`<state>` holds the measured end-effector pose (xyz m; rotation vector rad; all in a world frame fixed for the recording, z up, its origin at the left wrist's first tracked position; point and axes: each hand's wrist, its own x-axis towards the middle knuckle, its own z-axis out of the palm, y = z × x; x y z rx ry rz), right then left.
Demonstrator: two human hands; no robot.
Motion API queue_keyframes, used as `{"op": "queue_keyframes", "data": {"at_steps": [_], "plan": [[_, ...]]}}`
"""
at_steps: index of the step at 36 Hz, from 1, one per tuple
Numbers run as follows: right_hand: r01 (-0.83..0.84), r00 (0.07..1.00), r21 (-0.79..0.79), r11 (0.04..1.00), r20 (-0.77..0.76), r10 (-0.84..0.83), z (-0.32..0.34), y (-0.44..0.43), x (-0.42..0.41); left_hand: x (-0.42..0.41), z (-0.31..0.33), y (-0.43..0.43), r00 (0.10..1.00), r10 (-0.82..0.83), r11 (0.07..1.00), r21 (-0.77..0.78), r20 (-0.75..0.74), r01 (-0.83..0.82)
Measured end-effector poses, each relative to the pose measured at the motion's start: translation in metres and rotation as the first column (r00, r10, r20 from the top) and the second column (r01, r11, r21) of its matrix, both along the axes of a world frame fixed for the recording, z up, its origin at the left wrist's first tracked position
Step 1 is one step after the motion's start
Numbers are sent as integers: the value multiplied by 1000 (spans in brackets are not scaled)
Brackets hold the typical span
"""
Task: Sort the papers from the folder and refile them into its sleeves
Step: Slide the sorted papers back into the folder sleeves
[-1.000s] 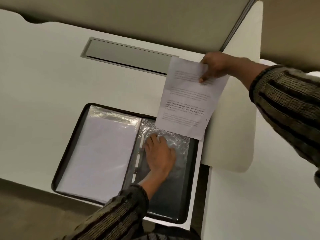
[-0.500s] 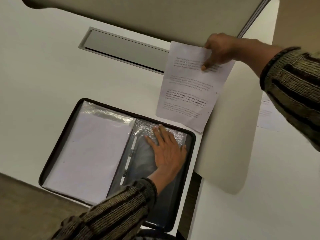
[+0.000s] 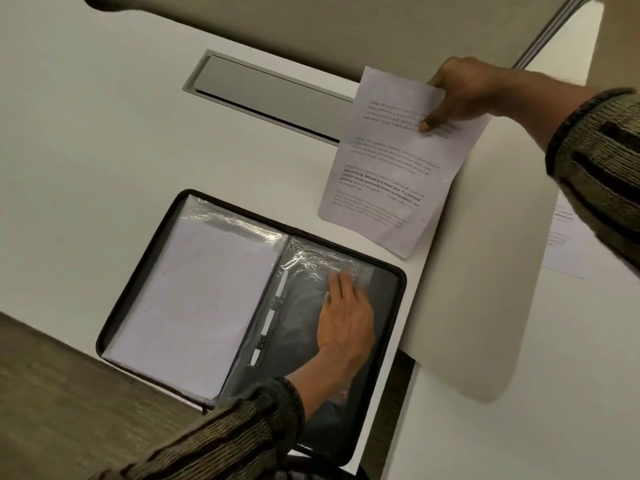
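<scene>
Where the folder (image 3: pixel 385 308) lies open, a white desk (image 3: pixel 104 150) spreads.

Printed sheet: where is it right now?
Head view, upper right: the right hand pinches the printed sheet near its top, just beyond the open folder's far right corner.

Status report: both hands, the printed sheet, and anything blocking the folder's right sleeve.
Left hand flat on right sleeve of open folder. Right hand pinches printed sheet, held clear of it. Only left hand covers sleeve.
</scene>
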<state>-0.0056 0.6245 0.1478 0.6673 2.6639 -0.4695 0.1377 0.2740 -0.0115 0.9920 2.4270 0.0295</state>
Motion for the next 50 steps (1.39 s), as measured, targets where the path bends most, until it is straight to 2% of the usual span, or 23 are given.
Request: {"op": "queue_keyframes", "data": {"at_steps": [6, 11, 16, 23, 32, 38, 50], "plan": [[59, 998, -98, 993, 37, -55, 14, -1, 2, -2, 13, -25, 963, 229, 941, 285, -142, -182], [129, 991, -147, 981, 52, -123, 25, 2, 0, -4, 33, -39, 926, 374, 898, 275, -61, -344], [176, 981, -177, 968, 108, -159, 35, -4, -8, -10, 45, -40, 906, 423, 878, 251, -8, -407], [166, 985, -234, 958, 89, -149, 37, -17, -9, -10, 40, -41, 913, 393, 881, 330, -112, -339], [153, 973, -252, 956, 206, -101, 31, -12, -39, -1, 33, -43, 902, 329, 901, 380, -279, -212], [168, 962, -342, 924, 262, -77, 26, -10, -46, -6, 29, -43, 900, 339, 894, 393, -275, -216], [119, 953, -351, 929, 303, -7, 12, 4, -59, -11, 24, -44, 896, 311, 895, 414, -316, -165]]}}
